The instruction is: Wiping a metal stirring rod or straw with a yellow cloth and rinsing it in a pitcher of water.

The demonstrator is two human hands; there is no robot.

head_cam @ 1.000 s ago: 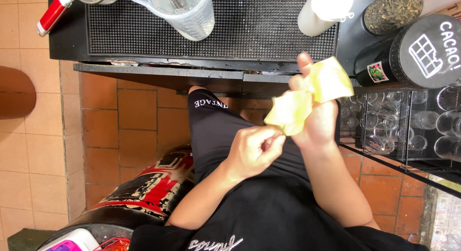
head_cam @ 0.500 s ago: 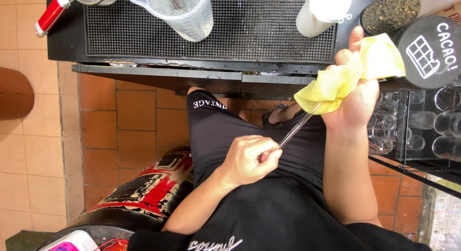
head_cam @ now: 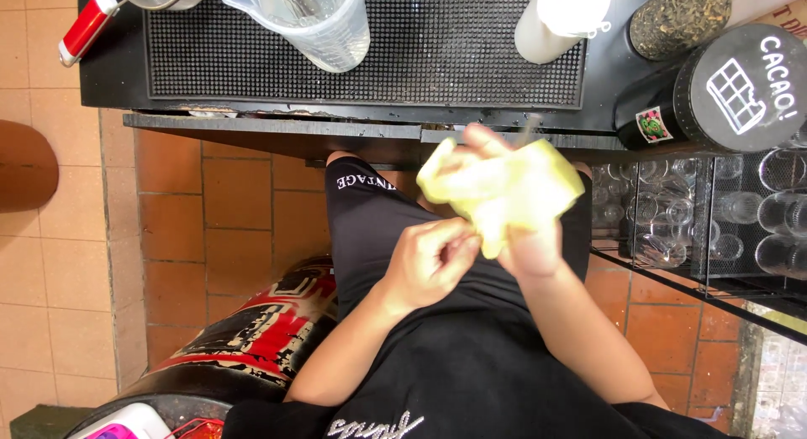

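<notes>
Nearest, over a black-clad lap: left hand (head_cam: 429, 262) curled shut, apparently pinching the near end of a thin rod, mostly hidden. Just beyond, touching: right hand (head_cam: 525, 229) gripping a yellow cloth (head_cam: 504, 187) bunched around the rod, likely for wiping it; a blurred tip poking out above. Farther, on the black bench (head_cam: 109, 78): ribbed mat (head_cam: 454, 52), clear measuring jug (head_cam: 311, 23), white bottle (head_cam: 559, 19), black canister (head_cam: 723, 90). Rightward, racked glasses (head_cam: 723, 212).
</notes>
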